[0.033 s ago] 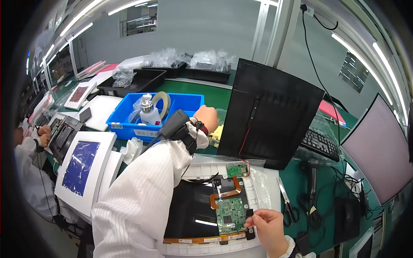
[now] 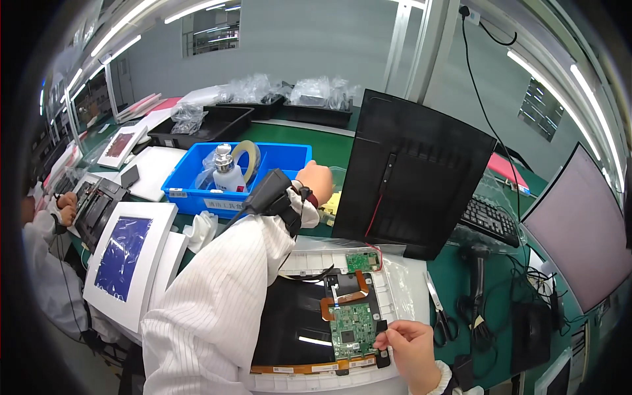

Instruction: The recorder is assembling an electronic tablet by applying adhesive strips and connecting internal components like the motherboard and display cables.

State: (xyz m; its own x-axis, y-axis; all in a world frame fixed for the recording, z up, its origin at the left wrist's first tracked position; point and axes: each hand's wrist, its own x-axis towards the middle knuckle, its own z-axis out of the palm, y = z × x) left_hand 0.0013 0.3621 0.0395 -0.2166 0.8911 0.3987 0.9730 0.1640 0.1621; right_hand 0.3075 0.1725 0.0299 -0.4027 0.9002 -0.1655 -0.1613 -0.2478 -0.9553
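In the head view, both hands match the earlier frame. The right hand narrowly pinches a small black piece at the right edge of the green rectangular circuit board. The left hand is beyond the board, fingers hidden, state untellable. Left of the board, a striped white sleeve blocks part of the flat black panel; metal black-handled scissors lie right.

Your green bench is pretty loaded: 1 blue bin, a crumpled white wad beside it, scissors, plus a pale sheet under your opened-up panel.
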